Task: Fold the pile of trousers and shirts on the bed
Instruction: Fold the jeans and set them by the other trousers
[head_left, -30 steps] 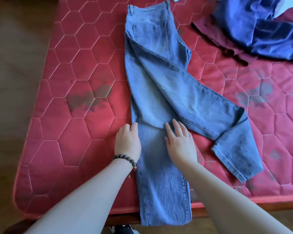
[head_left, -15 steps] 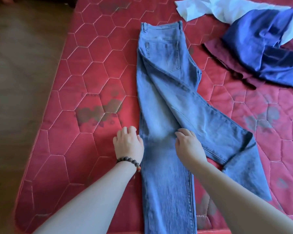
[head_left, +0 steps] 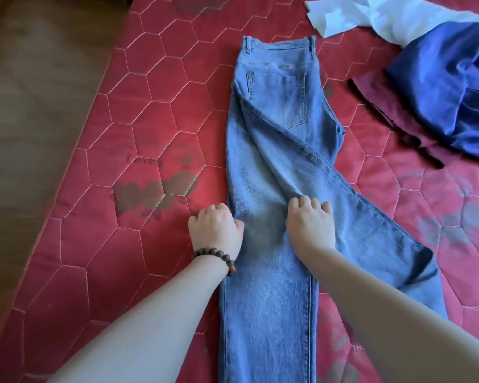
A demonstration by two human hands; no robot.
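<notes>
Light blue jeans (head_left: 277, 172) lie lengthwise on the red quilted bed (head_left: 155, 87), one leg splayed right. The left hand (head_left: 216, 230) grasps their left edge with curled fingers, and the right hand (head_left: 310, 225) bunches the denim mid-leg. Far right sit crumpled shirts (head_left: 440, 87).

Both hands' fingers, flat 1 second ago, now curl into the jeans (head_left: 274, 167).

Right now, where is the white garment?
In the head view, the white garment lies crumpled at the top right of the red mattress, partly under the dark blue garment, beyond the jeans.
</notes>
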